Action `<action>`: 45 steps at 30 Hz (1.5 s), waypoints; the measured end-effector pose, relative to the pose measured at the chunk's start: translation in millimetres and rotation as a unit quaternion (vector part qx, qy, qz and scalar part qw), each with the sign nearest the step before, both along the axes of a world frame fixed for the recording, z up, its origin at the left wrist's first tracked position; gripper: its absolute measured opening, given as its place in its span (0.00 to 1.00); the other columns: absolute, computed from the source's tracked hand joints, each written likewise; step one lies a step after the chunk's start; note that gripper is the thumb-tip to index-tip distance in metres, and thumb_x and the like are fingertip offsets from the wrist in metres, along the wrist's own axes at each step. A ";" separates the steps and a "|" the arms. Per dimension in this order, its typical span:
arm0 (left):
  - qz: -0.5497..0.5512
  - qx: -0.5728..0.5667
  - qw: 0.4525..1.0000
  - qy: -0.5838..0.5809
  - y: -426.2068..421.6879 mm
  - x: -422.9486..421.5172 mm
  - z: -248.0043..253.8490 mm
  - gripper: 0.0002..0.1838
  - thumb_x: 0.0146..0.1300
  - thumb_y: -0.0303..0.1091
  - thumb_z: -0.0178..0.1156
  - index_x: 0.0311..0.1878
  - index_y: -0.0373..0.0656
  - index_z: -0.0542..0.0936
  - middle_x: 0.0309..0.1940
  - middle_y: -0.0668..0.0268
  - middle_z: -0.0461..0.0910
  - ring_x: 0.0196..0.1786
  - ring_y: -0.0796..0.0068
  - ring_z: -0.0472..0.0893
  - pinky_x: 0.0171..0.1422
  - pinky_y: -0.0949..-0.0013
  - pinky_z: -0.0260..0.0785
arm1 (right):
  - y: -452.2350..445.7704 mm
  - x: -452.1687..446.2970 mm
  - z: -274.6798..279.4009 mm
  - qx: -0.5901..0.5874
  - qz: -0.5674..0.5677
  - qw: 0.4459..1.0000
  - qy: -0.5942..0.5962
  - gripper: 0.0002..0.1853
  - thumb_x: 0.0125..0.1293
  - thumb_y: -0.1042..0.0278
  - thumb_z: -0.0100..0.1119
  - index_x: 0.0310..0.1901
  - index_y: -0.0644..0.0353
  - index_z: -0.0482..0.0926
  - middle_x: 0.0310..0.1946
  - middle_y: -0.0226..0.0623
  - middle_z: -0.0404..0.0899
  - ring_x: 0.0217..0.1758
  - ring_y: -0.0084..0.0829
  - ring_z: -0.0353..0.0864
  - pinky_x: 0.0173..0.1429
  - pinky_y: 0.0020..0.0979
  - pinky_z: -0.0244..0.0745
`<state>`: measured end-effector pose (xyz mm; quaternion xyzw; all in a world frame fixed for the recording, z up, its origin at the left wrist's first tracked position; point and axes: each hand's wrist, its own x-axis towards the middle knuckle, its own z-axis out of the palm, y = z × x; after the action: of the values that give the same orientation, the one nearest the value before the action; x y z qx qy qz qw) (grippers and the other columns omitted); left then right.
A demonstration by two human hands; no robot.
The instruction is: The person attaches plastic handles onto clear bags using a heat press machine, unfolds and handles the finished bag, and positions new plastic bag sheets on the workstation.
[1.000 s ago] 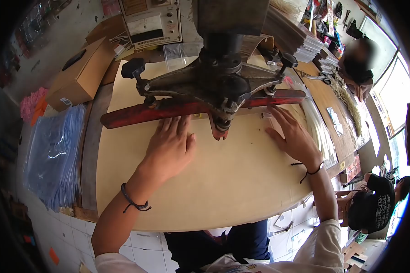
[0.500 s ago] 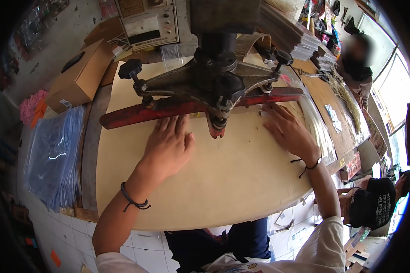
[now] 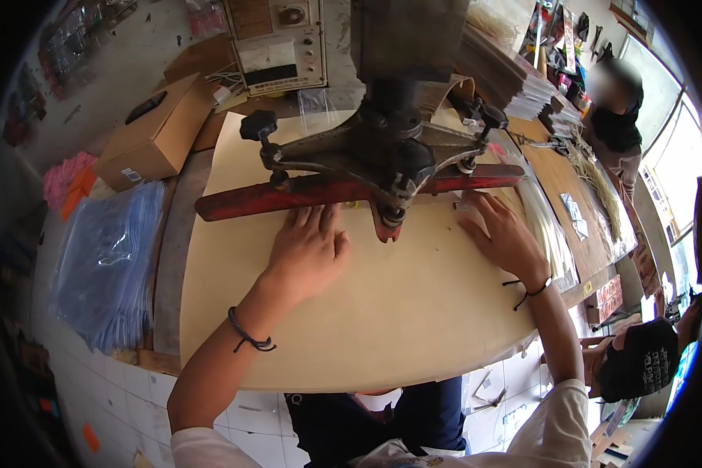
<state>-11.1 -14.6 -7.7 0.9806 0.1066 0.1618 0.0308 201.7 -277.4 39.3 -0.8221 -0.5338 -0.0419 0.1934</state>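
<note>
While the tan sheet [image 3: 366, 312] lies flat, passing beneath the red bar [image 3: 288, 195], the left hand [image 3: 308, 246] rests nearside of the bar — fingers extended, narrowly spaced — as does the right hand [image 3: 508, 243], thumb wide; beyond the bar stands a control box [image 3: 279, 47].

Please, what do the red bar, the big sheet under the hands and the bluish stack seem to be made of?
Red bar: probably painted metal; its red looks worn and dark in patches.
Big sheet: perhaps paper or thin card, smooth and tan; a coated material is possible.
Bluish stack: likely soft clear plastic, with glossy highlights.
</note>
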 end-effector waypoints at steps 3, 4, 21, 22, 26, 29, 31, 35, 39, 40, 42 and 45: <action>-0.001 -0.007 1.000 -0.010 -0.6 -0.9 -1.0 0.31 0.73 0.40 0.47 0.72 0.26 0.64 0.63 0.39 0.74 0.70 0.44 0.72 0.78 0.48 0.58 | -0.5 -0.1 -0.3 -0.004 0.004 1.000 -0.020 0.21 0.74 0.61 0.58 0.62 0.63 0.73 0.58 0.50 0.78 0.61 0.51 0.78 0.66 0.45 0.72; -0.004 -0.007 1.000 -0.020 -0.8 -0.8 -1.8 0.31 0.73 0.40 0.47 0.72 0.26 0.64 0.63 0.39 0.75 0.69 0.45 0.72 0.78 0.48 0.59 | -0.1 -0.2 -0.5 -0.003 0.004 1.000 -0.019 0.21 0.74 0.61 0.58 0.62 0.62 0.73 0.58 0.50 0.78 0.61 0.52 0.78 0.66 0.45 0.73; -0.012 0.035 0.997 -0.063 -1.6 2.4 -2.6 0.29 0.70 0.38 0.51 0.67 0.24 0.69 0.57 0.42 0.79 0.63 0.47 0.76 0.73 0.51 0.64 | 7.2 -3.7 -4.0 -0.015 -0.015 0.998 -0.067 0.18 0.73 0.60 0.58 0.59 0.61 0.77 0.62 0.46 0.75 0.61 0.49 0.76 0.66 0.46 0.71; -0.012 0.040 0.997 -0.063 -1.4 2.2 -2.3 0.29 0.70 0.38 0.51 0.67 0.25 0.69 0.56 0.42 0.79 0.62 0.47 0.76 0.73 0.51 0.64 | 6.4 -4.2 -4.3 -0.011 -0.014 0.998 -0.065 0.18 0.73 0.59 0.58 0.59 0.61 0.77 0.62 0.46 0.75 0.62 0.49 0.76 0.66 0.46 0.71; -0.004 0.002 0.999 -0.036 -2.3 1.3 0.2 0.29 0.70 0.39 0.50 0.67 0.26 0.69 0.58 0.43 0.78 0.64 0.48 0.75 0.74 0.50 0.62 | 5.1 -5.8 -3.8 -0.001 -0.004 0.998 -0.063 0.19 0.72 0.59 0.59 0.58 0.60 0.77 0.60 0.45 0.77 0.62 0.49 0.76 0.67 0.45 0.71; 0.001 -0.011 0.999 -0.038 -0.8 2.3 -5.1 0.30 0.70 0.41 0.50 0.68 0.28 0.70 0.60 0.45 0.78 0.67 0.48 0.73 0.76 0.48 0.61 | 4.7 -6.1 -4.4 0.009 0.001 0.998 -0.064 0.19 0.72 0.59 0.60 0.58 0.60 0.77 0.60 0.45 0.77 0.62 0.49 0.77 0.67 0.45 0.71; 0.011 -0.002 0.999 -0.041 -1.1 2.7 -9.2 0.30 0.71 0.42 0.49 0.68 0.28 0.71 0.61 0.45 0.78 0.67 0.47 0.73 0.76 0.48 0.60 | 5.5 -7.5 -4.5 0.009 -0.003 0.998 -0.061 0.18 0.72 0.59 0.60 0.58 0.59 0.77 0.59 0.45 0.78 0.62 0.49 0.77 0.67 0.45 0.72; 0.017 0.016 0.999 -0.045 -2.1 1.3 -11.4 0.30 0.71 0.44 0.49 0.69 0.30 0.72 0.63 0.46 0.77 0.68 0.46 0.72 0.77 0.48 0.60 | 7.3 -10.7 -3.5 0.005 -0.010 0.998 -0.057 0.18 0.72 0.61 0.60 0.58 0.60 0.77 0.59 0.46 0.77 0.62 0.50 0.77 0.66 0.46 0.72; 0.032 0.041 0.997 -0.059 -6.3 -1.5 -12.6 0.30 0.72 0.44 0.49 0.69 0.32 0.73 0.63 0.47 0.77 0.68 0.47 0.72 0.77 0.48 0.60 | 9.5 -14.8 -0.9 0.007 -0.017 0.998 -0.052 0.18 0.72 0.62 0.60 0.58 0.60 0.77 0.60 0.47 0.77 0.61 0.51 0.77 0.65 0.46 0.73; 0.034 0.051 0.996 -0.066 -7.2 -2.2 -11.8 0.29 0.72 0.44 0.49 0.69 0.32 0.73 0.63 0.48 0.77 0.68 0.48 0.72 0.77 0.48 0.60 | 9.8 -14.4 -1.4 0.006 -0.016 0.998 -0.052 0.18 0.72 0.62 0.60 0.58 0.60 0.77 0.60 0.47 0.77 0.62 0.52 0.77 0.66 0.46 0.73; 0.024 0.072 0.996 -0.053 -9.7 -6.7 -5.1 0.29 0.72 0.42 0.49 0.70 0.30 0.70 0.65 0.47 0.76 0.69 0.49 0.72 0.77 0.48 0.60 | 9.1 -13.3 -2.0 0.006 -0.016 0.998 -0.054 0.18 0.72 0.62 0.60 0.58 0.61 0.77 0.60 0.48 0.77 0.62 0.52 0.77 0.66 0.47 0.72; 0.008 0.059 0.997 -0.042 -14.4 -8.5 1.0 0.29 0.73 0.40 0.49 0.70 0.28 0.69 0.67 0.45 0.73 0.71 0.50 0.71 0.78 0.49 0.60 | 8.1 -16.1 1.8 -0.005 -0.018 0.999 -0.049 0.18 0.72 0.63 0.59 0.59 0.61 0.77 0.61 0.49 0.76 0.64 0.53 0.75 0.68 0.47 0.71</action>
<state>-19.6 -29.0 -6.6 0.9722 0.1028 0.2088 -0.0244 185.6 -269.2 41.0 -0.8294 -0.5283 -0.0827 0.1621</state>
